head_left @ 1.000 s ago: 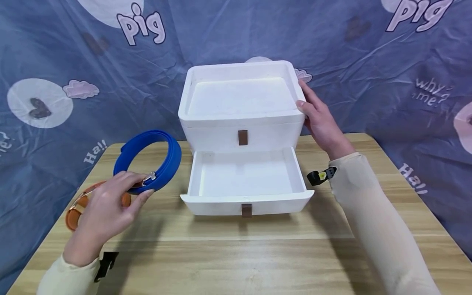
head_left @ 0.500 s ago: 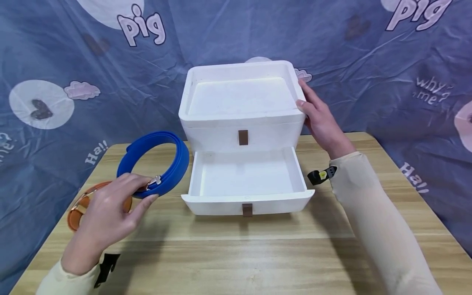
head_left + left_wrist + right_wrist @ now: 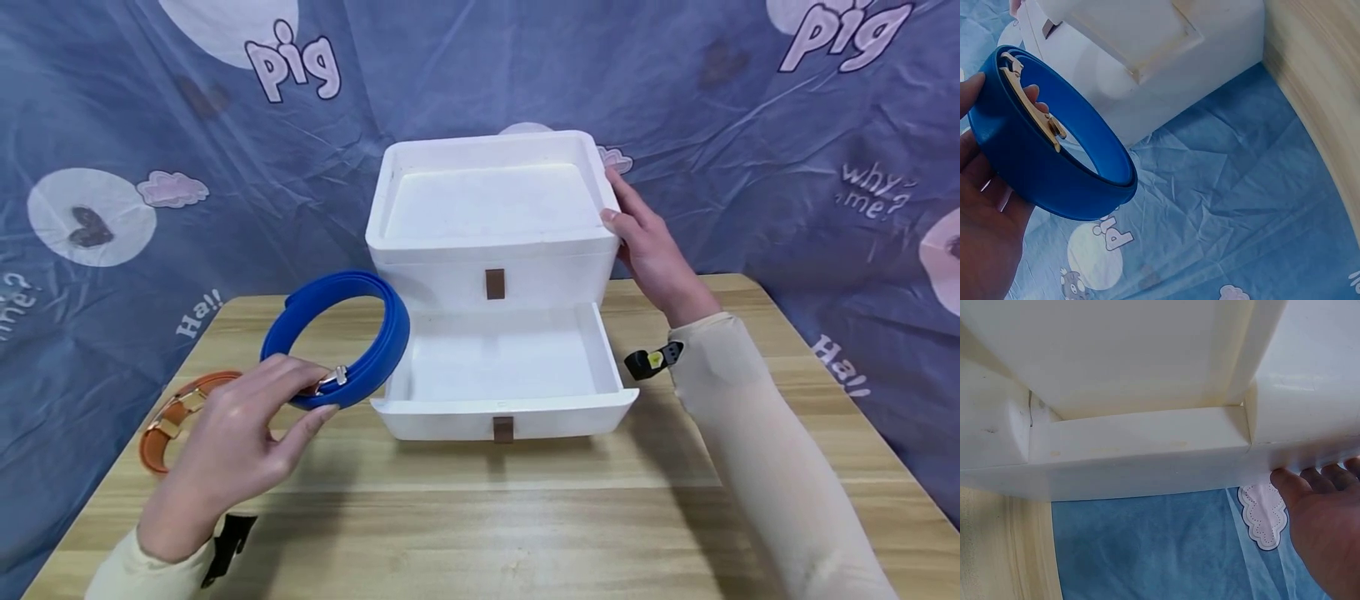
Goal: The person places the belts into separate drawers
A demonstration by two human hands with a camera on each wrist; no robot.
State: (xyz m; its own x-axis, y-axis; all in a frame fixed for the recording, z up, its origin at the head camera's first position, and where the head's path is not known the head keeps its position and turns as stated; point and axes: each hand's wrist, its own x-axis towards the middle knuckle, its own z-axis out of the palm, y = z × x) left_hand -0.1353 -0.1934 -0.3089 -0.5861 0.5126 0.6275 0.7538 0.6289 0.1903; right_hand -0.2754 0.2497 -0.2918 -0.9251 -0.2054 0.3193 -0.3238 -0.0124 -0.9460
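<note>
My left hand [image 3: 240, 429] pinches a coiled blue belt [image 3: 397, 333] by its buckle side, thumb below and fingers above. In the left wrist view the belt's gold-toned buckle [image 3: 1034, 112] shows on the coil, fingertips reaching through the loop. The coil is raised above the table and overlaps the left edge of a pulled-out lower drawer [image 3: 442, 423]. That drawer belongs to a white two-tier drawer box [image 3: 431, 279], and nothing lies inside it. At the box's upper right side, my right hand [image 3: 656, 254] grips the rim, thumb on top and fingers along the outer wall.
An orange belt [image 3: 155, 450] with a gold-toned buckle lies coiled on the wooden table [image 3: 480, 533], left of my left hand and partly behind it. The upper drawer, with a brown tab [image 3: 495, 283], is closed. A blue printed cloth [image 3: 712, 108] hangs behind.
My left hand has carried the blue belt to the right, closer to the drawer, uncovering more of the orange belt. My right hand stays on the box rim.
</note>
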